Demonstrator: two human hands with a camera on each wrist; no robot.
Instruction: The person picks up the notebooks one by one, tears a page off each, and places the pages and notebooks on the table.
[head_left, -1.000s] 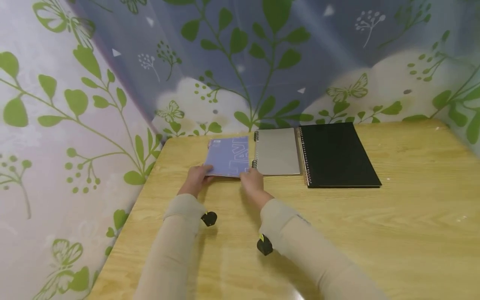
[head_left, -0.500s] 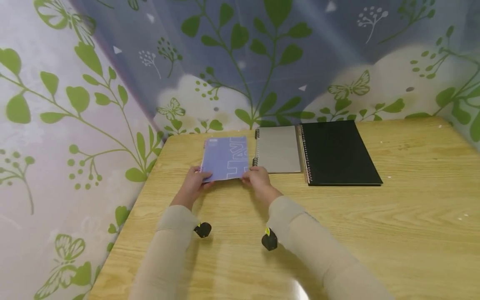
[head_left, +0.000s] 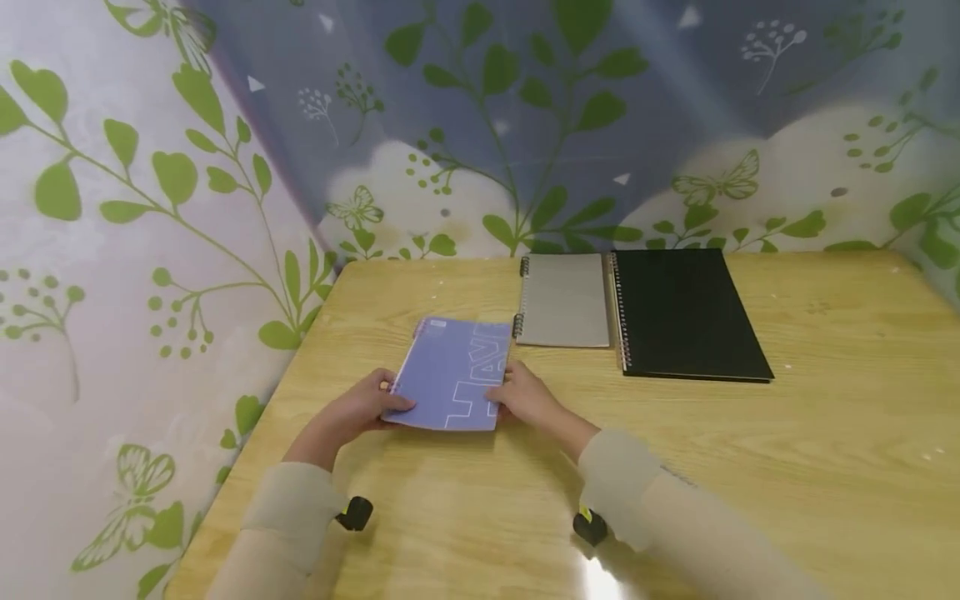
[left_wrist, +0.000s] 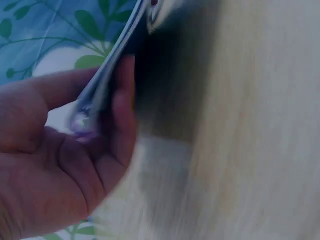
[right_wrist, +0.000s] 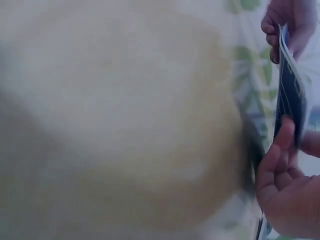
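A purple-blue spiral notebook (head_left: 450, 371) with white outlined letters is held between both hands, its wire binding on the left. My left hand (head_left: 356, 412) grips its near left corner, thumb on the cover and fingers underneath. At its right edge, my right hand (head_left: 532, 396) pinches the notebook the same way. In the left wrist view the left hand (left_wrist: 65, 145) has the notebook's edge between thumb and curled fingers, and the notebook stands off the table. The right wrist view shows the right hand (right_wrist: 290, 185) with fingers below the notebook (right_wrist: 289, 90).
A grey spiral notebook (head_left: 564, 300) lies at the back of the wooden table (head_left: 847, 400). Right beside it is a larger black spiral notebook (head_left: 686, 312). A leaf-patterned cloth (head_left: 465, 100) hangs behind the table, and another patterned surface (head_left: 97, 250) borders it on the left.
Both hands have drawn the purple-blue notebook toward the person, away from its place left of the grey notebook, and lifted it off the table. The grey and black notebooks stay in place.
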